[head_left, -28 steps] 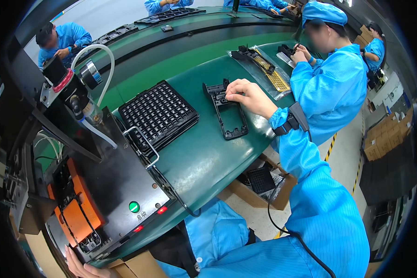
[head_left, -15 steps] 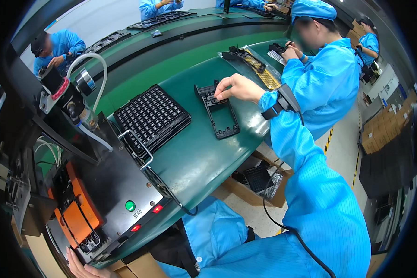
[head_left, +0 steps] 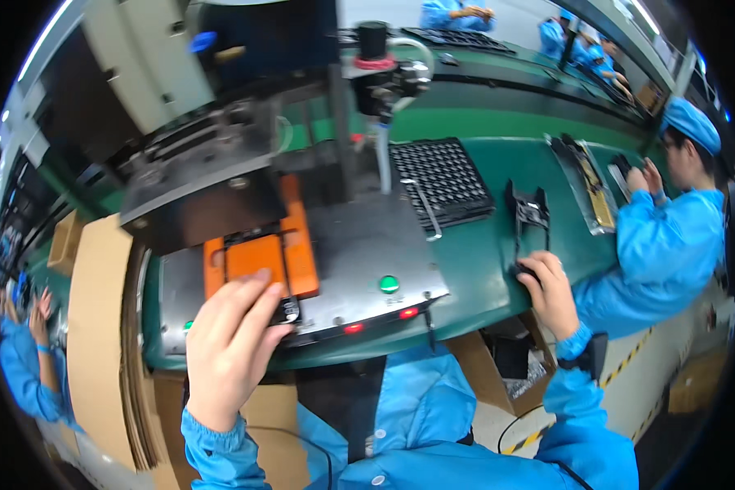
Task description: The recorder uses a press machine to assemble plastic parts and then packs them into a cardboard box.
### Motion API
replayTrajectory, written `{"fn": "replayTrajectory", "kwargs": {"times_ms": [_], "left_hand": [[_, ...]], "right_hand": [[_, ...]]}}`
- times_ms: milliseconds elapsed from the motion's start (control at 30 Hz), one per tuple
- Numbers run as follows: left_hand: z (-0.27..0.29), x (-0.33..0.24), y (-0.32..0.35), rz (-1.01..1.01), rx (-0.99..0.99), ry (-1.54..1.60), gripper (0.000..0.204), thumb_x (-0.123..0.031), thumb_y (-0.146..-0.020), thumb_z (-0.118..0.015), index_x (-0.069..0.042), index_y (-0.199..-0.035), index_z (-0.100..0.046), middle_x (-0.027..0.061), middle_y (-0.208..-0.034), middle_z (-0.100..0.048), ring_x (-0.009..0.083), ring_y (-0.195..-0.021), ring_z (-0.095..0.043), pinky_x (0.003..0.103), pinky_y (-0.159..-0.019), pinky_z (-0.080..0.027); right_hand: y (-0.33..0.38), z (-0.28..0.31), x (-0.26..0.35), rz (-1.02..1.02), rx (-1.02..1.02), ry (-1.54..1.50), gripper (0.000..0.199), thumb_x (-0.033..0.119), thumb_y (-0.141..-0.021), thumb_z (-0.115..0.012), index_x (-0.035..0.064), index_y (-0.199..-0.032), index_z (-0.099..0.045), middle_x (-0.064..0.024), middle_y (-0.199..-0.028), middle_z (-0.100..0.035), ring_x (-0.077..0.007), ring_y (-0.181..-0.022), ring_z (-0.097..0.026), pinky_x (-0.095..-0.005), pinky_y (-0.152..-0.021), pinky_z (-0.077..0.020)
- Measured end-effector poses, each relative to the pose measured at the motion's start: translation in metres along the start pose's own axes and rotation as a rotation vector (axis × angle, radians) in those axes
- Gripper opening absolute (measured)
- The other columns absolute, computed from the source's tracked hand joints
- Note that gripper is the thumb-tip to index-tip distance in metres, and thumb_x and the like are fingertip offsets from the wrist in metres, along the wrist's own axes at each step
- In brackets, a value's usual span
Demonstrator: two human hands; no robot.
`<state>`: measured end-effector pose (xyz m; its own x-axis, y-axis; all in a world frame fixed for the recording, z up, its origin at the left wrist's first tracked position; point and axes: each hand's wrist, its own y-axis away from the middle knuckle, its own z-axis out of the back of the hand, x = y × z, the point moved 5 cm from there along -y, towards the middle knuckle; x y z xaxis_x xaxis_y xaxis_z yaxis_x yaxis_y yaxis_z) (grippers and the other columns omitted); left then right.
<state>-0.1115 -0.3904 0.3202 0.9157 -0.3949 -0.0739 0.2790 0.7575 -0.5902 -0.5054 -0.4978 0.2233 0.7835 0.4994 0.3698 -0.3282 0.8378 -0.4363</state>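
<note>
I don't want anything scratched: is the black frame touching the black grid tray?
Apart: the head view shows green table surface between the black frame and the black grid tray.

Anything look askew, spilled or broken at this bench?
Nothing stands out. The black tray sits on the green table, the right hand has its fingers at the black frame's near end, and the left hand is by the orange block. No spill shows; blur could hide fine damage.

Bright overhead light leaves glare on the plate [head_left: 359,298] right of the left hand [head_left: 235,347]; blur softens the press [head_left: 200,204] beyond it; edges bend into black.
</note>
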Motion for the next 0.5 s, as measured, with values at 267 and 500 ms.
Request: {"fn": "replayTrajectory", "kwargs": {"times_ms": [267,500], "left_hand": [[0.018,-0.003,-0.002,-0.169,-0.149,-0.126,0.034,-0.01,-0.076,-0.075,0.003,-0.106,-0.067,0.0111,-0.095,-0.064,0.0237,-0.077,-0.061,0.034,-0.068,-0.052],[0.049,-0.035,0.099,-0.269,-0.262,-0.051,0.037,0.0,-0.071,-0.07,-0.001,-0.107,-0.063,0.0162,-0.102,-0.064,0.029,-0.078,-0.057,0.039,-0.066,-0.047]], "right_hand": [[0.022,0.056,0.141,0.064,-0.035,-0.16,0.032,-0.001,-0.078,-0.07,-0.0018,-0.109,-0.065,-0.0153,-0.098,-0.056,-0.0305,-0.088,-0.058,-0.0364,-0.076,-0.0494],[0.027,0.018,0.246,0.279,0.113,-0.354,0.044,0.015,-0.071,-0.082,0.0037,-0.111,-0.069,-0.0088,-0.098,-0.058,-0.0253,-0.086,-0.056,-0.0371,-0.076,-0.0471]]}}
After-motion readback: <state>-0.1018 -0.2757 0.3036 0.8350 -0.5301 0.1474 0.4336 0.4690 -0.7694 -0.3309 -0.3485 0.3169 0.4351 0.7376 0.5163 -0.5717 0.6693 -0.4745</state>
